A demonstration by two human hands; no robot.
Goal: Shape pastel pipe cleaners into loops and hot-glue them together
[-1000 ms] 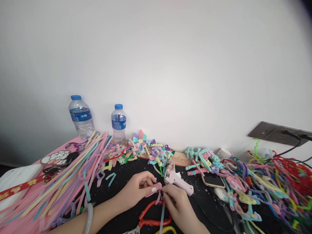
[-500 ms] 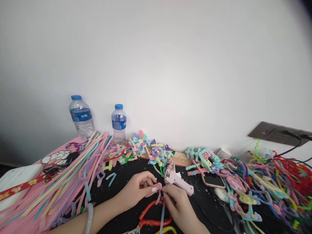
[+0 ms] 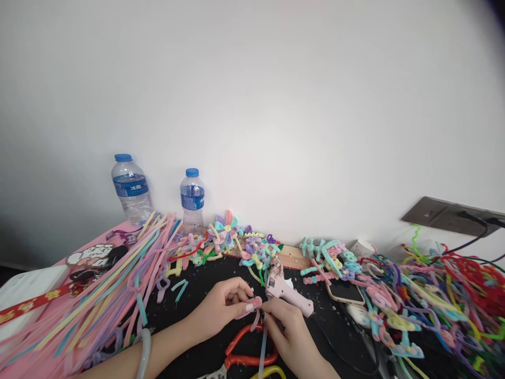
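Between my two hands is a bent pink pipe cleaner (image 3: 255, 303) with a short tail hanging down. My left hand (image 3: 230, 303) pinches its left part between thumb and fingers. At its right end the fingers of my right hand (image 3: 284, 325) are pressed together on it. Below them lie red-handled scissors (image 3: 233, 360), beside a translucent glue stick (image 3: 262, 351) that runs down from under my right hand. Just behind my right hand, a pale pink glue gun (image 3: 290, 295) rests on the black mat, its nozzle end stained brown.
Long pastel pipe cleaners (image 3: 130, 279) cover the left side. Two water bottles (image 3: 131, 189) (image 3: 192, 200) stand by the wall. Finished pipe-cleaner flowers (image 3: 228, 229) lie at the back. A phone (image 3: 345, 292) and a tangled pile of pipe cleaners (image 3: 445, 300) lie at right, under a wall socket (image 3: 437, 213).
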